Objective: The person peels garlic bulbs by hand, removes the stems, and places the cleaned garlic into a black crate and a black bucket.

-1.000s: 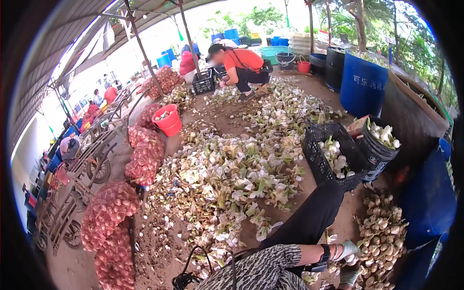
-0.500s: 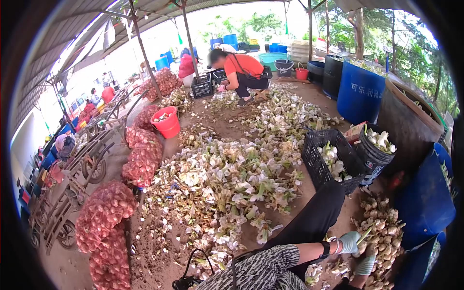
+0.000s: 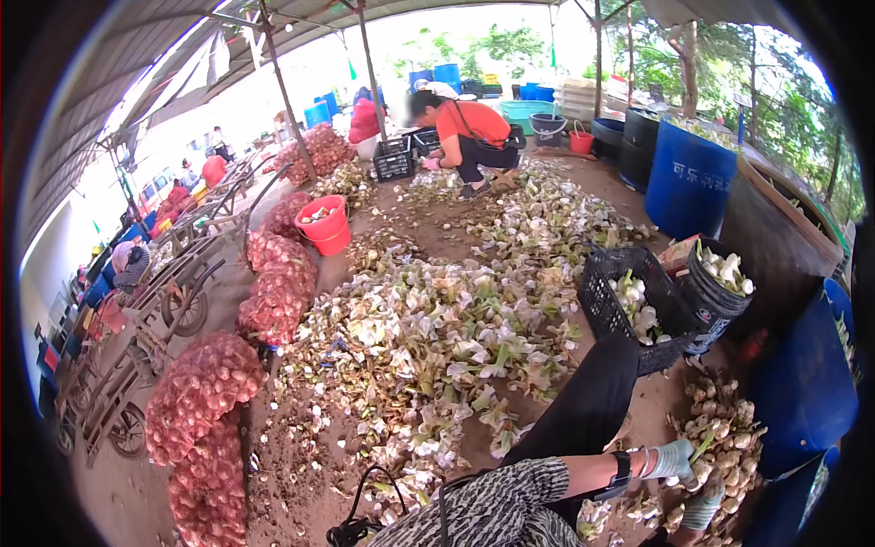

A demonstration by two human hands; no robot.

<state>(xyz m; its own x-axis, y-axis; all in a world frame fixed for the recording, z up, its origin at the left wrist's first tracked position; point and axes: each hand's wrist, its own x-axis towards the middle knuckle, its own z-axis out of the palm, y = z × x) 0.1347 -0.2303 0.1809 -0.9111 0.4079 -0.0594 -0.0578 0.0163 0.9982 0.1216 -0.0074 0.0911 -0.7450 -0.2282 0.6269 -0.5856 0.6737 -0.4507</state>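
Observation:
My left hand, in a pale striped glove with a dark watch at the wrist, is closed on a garlic bulb whose green stem sticks up past the fingers. Just below it, my right hand, also gloved, has its fingers curled close to that bulb; what they hold is hidden. Both hands are over a heap of garlic bulbs on the ground. Beyond my dark-trousered knee, a black crate and a black bucket hold white trimmed garlic.
Peeled husks and leaves cover the ground ahead. Red net sacks and a red bucket stand left, beside handcarts. Blue drums line the right. A person in an orange shirt crouches at the back.
Both hands have shifted slightly within the heap, and the green stem in my left hand has moved a little rightward. The whole view has tilted a little.

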